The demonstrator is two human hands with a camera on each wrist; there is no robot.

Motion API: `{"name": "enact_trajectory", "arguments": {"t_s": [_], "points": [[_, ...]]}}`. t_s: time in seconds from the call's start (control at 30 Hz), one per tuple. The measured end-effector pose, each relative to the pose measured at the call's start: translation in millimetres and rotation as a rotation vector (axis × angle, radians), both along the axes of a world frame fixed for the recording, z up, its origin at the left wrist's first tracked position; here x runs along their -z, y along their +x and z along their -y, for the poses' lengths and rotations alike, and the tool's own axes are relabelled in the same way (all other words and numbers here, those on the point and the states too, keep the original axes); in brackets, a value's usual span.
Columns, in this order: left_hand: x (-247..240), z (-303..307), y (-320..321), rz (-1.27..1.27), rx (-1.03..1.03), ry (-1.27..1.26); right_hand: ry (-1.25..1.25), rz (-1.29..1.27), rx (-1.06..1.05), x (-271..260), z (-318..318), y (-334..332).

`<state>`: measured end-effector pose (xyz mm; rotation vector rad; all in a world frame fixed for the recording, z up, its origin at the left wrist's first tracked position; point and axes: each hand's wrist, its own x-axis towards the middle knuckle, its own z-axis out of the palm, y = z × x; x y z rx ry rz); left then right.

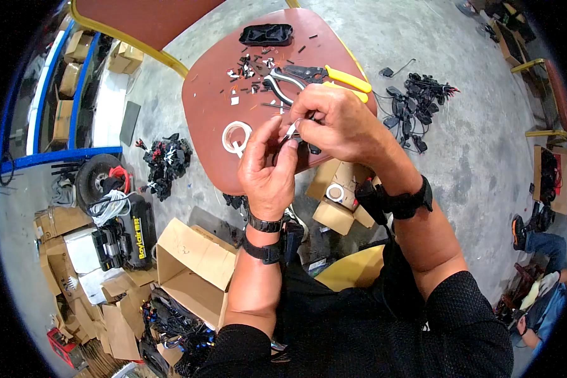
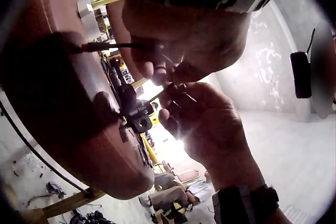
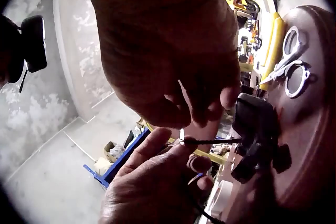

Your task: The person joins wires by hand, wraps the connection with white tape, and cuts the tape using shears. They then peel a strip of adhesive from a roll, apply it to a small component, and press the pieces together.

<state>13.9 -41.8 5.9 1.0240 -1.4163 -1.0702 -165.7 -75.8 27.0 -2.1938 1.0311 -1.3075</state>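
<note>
Both hands meet over the front part of the brown seat-like surface (image 1: pixel 211 167). My left hand (image 1: pixel 268 173) pinches a thin black cable (image 3: pixel 212 141) between thumb and fingers. A small white tape strip (image 1: pixel 291 128) sits on the cable at the fingertips. From above, my right hand (image 1: pixel 343 123) pinches this strip with its fingertips. A black plastic part (image 3: pixel 256 121) hangs from the cable beside the hands. Another cable end with a red tip (image 2: pixel 94 47) sticks out past my left hand in the left wrist view.
A white tape roll (image 1: pixel 236 137), scissors (image 3: pixel 291 64), yellow-handled wire strippers (image 1: pixel 346 80), a black tray (image 1: pixel 266 34) and scattered scraps lie on the surface. Black cable bundles (image 1: pixel 416 107) lie on the floor. An open carton (image 1: pixel 195 255) stands near my left arm.
</note>
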Motion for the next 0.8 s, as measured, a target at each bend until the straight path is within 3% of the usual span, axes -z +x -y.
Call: {"name": "enact_trajectory", "arguments": {"t_s": [0.1,0.3,0.5,0.8], "points": [[-1,1,-1,0.019,-0.028,-0.04,0.173,0.106,0.051,-1,-2,3],[-3,0,3,0.011,-0.025,0.008,0.188,0.074,0.073,-4,-5,5],[-8,2,10,0.196,-0.013,-0.167,0.152,0.031,0.051,0,-5,6],[-11,0,15,0.162,-0.038,-0.136,0.163,0.057,0.003,1,-5,18]]}}
